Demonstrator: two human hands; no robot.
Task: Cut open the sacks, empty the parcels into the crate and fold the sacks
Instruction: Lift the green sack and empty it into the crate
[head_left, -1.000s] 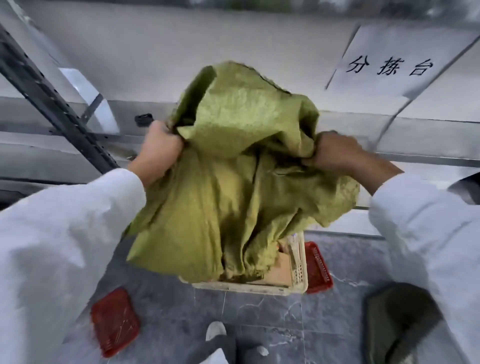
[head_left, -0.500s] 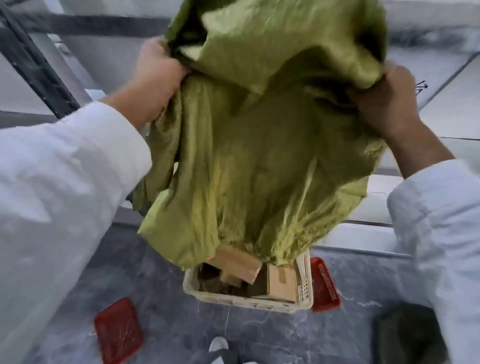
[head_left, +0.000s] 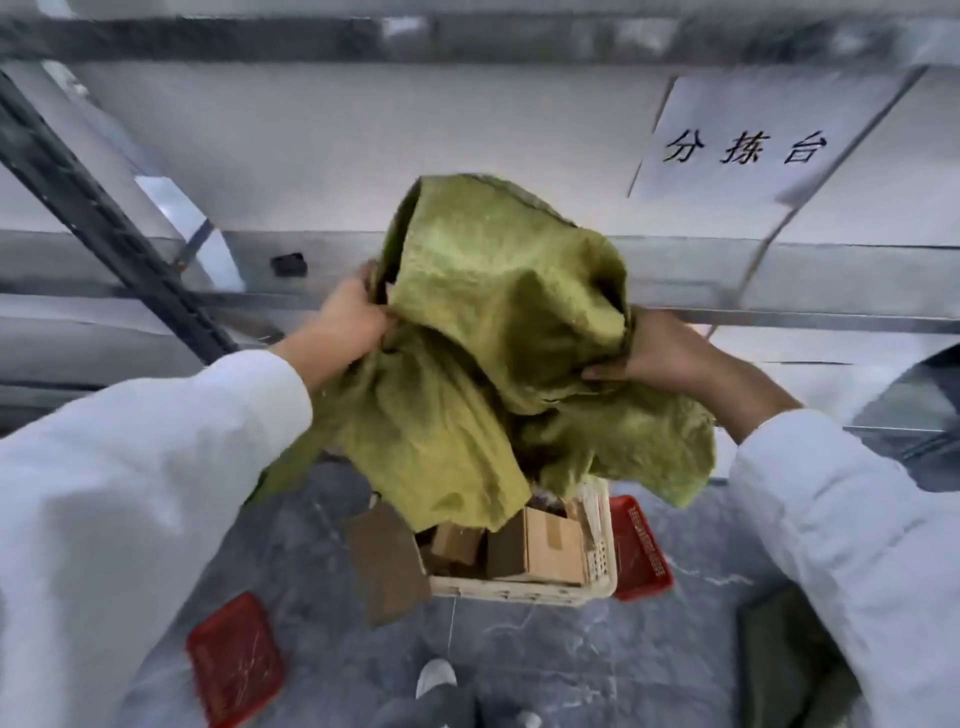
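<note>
A crumpled green woven sack (head_left: 467, 374) hangs upside down over a cream plastic crate (head_left: 524, 590) on the floor. My left hand (head_left: 348, 322) grips the sack's left side and my right hand (head_left: 660, 353) grips its right side, both at chest height. The sack's open lower end droops into the crate's top. Cardboard parcels (head_left: 550, 545) lie inside the crate. One flat brown parcel (head_left: 387, 564) is in the air or leaning at the crate's left edge, blurred.
A red tray (head_left: 234, 660) lies on the grey floor at lower left, another red tray (head_left: 639, 551) sits right of the crate. A metal sorting bench (head_left: 311, 156) with a paper sign (head_left: 743, 145) runs behind. My shoe (head_left: 436, 678) is below the crate. A dark object (head_left: 789, 660) lies at lower right.
The sack was lifted high, then lowered again. Parcels dropped out into the crate, and one brown parcel now shows at the crate's left side.
</note>
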